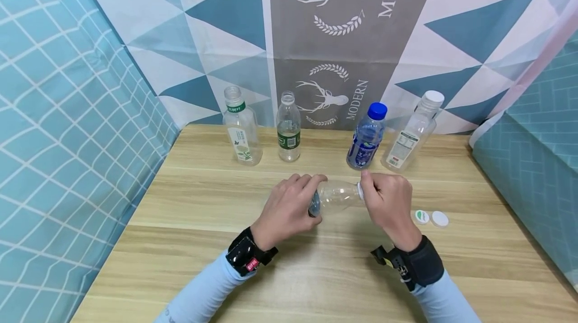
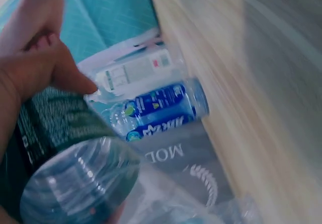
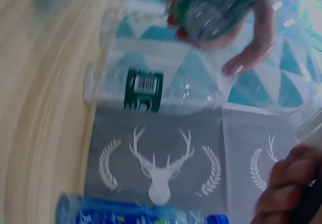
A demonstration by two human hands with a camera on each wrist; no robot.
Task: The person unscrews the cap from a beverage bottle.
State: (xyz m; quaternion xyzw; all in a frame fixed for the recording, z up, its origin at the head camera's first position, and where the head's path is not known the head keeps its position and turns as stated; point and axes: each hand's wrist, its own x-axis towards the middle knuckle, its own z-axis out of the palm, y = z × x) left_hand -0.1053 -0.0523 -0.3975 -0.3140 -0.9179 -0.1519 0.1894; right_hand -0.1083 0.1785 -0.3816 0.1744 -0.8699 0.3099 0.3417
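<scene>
A clear plastic bottle [image 1: 339, 196] is held sideways above the table, in the middle of the head view. My left hand [image 1: 288, 206] grips it round the body near its base, over a dark green label [image 2: 65, 123] that shows in the left wrist view. At the other end, my right hand [image 1: 389, 205] has its fingers curled round the neck, where a white rim shows beside the thumb. Most of the neck end is hidden by that hand. Both hands are blurred in the right wrist view.
Along the back stand an uncapped bottle with a white label [image 1: 242, 140], an uncapped green-labelled bottle [image 1: 289, 130], a blue-capped bottle [image 1: 367, 137] and a white-capped bottle [image 1: 410, 135]. Two loose caps, one green-printed cap [image 1: 422, 216] and one plain white cap [image 1: 440, 218], lie right of my right hand.
</scene>
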